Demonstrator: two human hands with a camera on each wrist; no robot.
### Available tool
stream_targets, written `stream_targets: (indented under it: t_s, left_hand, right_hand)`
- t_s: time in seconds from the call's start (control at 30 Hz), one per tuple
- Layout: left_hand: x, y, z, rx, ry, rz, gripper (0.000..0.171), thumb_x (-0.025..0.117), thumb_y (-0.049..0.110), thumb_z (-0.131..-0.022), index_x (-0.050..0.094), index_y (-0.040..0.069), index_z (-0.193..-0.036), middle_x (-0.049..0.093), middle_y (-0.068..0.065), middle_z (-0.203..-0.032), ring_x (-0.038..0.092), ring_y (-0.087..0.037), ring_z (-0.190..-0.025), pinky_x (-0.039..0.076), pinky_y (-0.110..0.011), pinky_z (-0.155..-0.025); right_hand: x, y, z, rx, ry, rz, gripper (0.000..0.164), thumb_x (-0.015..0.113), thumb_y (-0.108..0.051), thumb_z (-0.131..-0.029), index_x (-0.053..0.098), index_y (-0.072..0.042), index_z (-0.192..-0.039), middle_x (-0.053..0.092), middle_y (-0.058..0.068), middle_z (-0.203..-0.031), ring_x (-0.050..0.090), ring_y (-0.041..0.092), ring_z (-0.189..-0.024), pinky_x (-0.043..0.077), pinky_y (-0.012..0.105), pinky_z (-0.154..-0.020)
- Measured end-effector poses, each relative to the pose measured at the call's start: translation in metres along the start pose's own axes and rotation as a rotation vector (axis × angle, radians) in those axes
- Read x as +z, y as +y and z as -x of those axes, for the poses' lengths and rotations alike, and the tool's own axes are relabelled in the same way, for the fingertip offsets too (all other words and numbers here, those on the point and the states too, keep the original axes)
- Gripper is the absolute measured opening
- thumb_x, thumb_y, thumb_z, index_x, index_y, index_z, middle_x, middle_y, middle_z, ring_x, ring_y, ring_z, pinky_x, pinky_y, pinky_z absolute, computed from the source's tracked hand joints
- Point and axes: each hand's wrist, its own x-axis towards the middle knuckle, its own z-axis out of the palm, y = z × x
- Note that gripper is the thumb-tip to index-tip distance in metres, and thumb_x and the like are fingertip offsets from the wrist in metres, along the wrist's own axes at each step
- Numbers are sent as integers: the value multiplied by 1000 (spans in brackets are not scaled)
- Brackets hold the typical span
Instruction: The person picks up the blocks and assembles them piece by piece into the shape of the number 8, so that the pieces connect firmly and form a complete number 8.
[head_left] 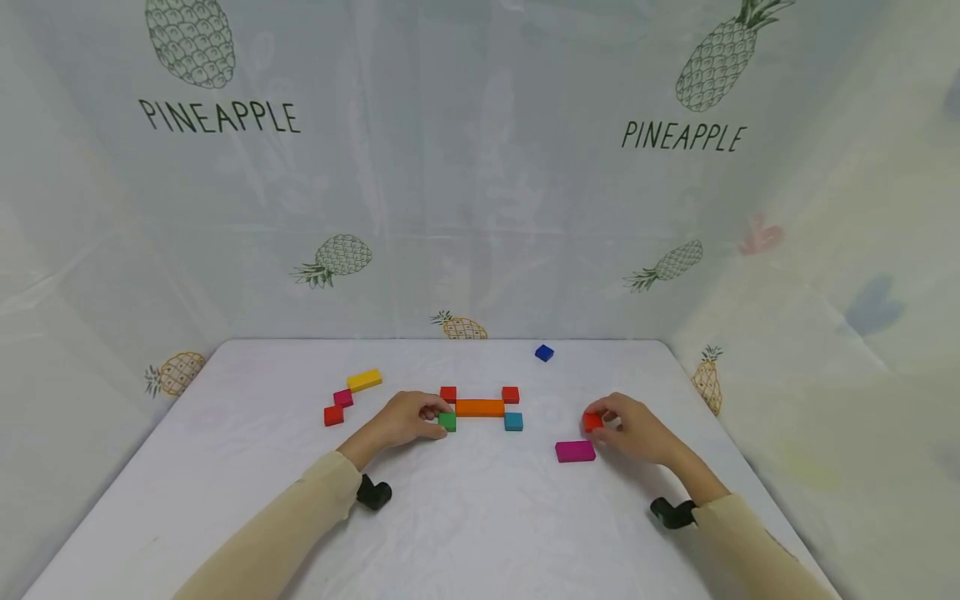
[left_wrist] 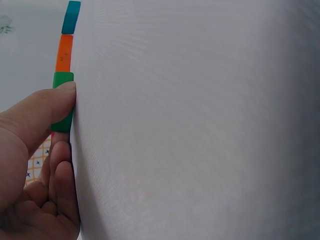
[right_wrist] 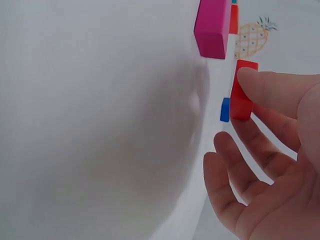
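At the left end of a long orange block (head_left: 480,408), my left hand (head_left: 405,418) pinches a green block (head_left: 447,422) between thumb and fingers. In the left wrist view the thumb lies across the green block's face (left_wrist: 62,79). A light blue block (head_left: 513,422) sits at the orange block's near right corner, with red blocks (head_left: 448,394) at both far corners. Off to the right, my right hand (head_left: 633,427) holds another red block (head_left: 592,422) by thumb and fingertips. A magenta block (head_left: 575,452) lies just nearer and left of that hand.
On the left of the white table (head_left: 480,533), a yellow block (head_left: 364,380), a crimson block (head_left: 342,398) and a red block (head_left: 333,415) form a slanting row. A dark blue block (head_left: 544,353) lies near the back edge. A pineapple-print sheet (head_left: 480,183) hangs behind.
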Motion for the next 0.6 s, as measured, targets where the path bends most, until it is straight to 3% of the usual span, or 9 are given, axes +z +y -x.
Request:
stream_targets:
  t_s: [0.23, 0.6]
  left_hand:
    - [0, 0, 0, -1, 2, -9, 31, 87, 24, -90, 78, 25, -120, 66, 6, -99, 57, -16, -96, 51, -33, -86]
    - [0, 2, 0, -10, 6, -2, 31, 88, 25, -89, 78, 26, -119, 64, 5, -98, 56, -16, -96, 50, -32, -85]
  right_hand:
    - [7, -16, -7, 15, 34, -12, 28, 79, -8, -94, 71, -6, -121, 69, 6, -112, 65, 31, -105, 60, 43, -85]
    - [22, -47, -25, 106, 38, -10, 31, 81, -15, -94, 72, -11, -123, 68, 4, -115, 64, 26, -109, 61, 38, -83]
